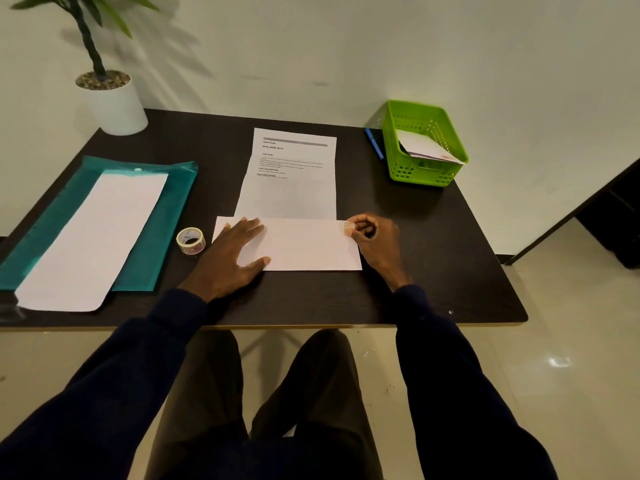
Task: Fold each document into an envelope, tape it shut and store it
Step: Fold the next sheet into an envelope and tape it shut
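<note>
A white envelope [304, 244] lies flat near the table's front edge. My left hand [232, 254] presses flat on its left part with spread fingers. My right hand [372, 239] pinches a small piece of tape [348, 229] at the envelope's upper right corner. A creased printed document [291, 174] lies open just behind the envelope. The roll of clear tape [190, 240] sits on the table left of my left hand. A green basket [425, 143] at the back right holds a white envelope [424, 147].
A teal folder [166, 209] with a long white envelope [93, 237] on it covers the table's left side. A blue pen [374, 143] lies left of the basket. A potted plant [110, 95] stands at the back left corner.
</note>
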